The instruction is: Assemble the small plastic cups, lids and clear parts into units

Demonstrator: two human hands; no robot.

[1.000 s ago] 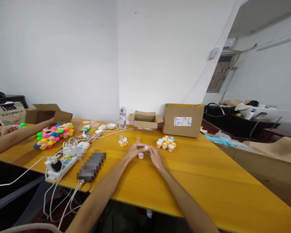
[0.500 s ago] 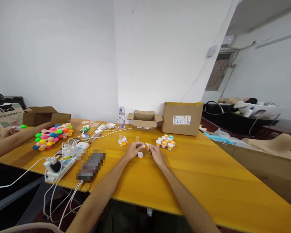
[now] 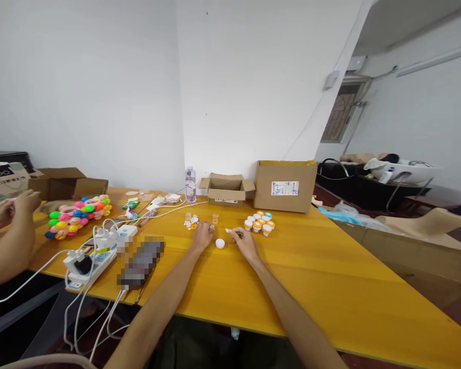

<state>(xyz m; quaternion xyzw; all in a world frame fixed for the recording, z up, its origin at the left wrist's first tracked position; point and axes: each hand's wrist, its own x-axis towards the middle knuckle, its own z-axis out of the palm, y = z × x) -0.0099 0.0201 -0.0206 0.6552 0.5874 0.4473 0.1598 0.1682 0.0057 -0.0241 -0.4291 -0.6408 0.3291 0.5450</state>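
Note:
My left hand (image 3: 203, 234) rests low over the table with its fingers curled, beside a small pile of white and orange parts (image 3: 192, 223). A tiny pale piece shows at its fingertips, too small to name. Between the fingers of my right hand (image 3: 244, 241) is a small white piece (image 3: 228, 230). On the table between both hands sits a round white cap-like piece (image 3: 220, 244), touched by neither. A clear little cup (image 3: 215, 218) stands just beyond them. Several small tubs with white, orange and teal lids (image 3: 259, 223) are grouped to the right of my right hand.
An open carton (image 3: 230, 195), a closed cardboard box (image 3: 285, 187) and a water bottle (image 3: 190, 184) line the wall. Leftward lie a power strip (image 3: 102, 259) with cables, a blurred-out dark device (image 3: 141, 264) and colourful linked balls (image 3: 79, 218). Another person's hands (image 3: 17, 207) work at far left.
My left hand has moved left, away from my right hand. The round piece between them now shows a plain white top instead of a greyish middle. The other person's hands have shifted.

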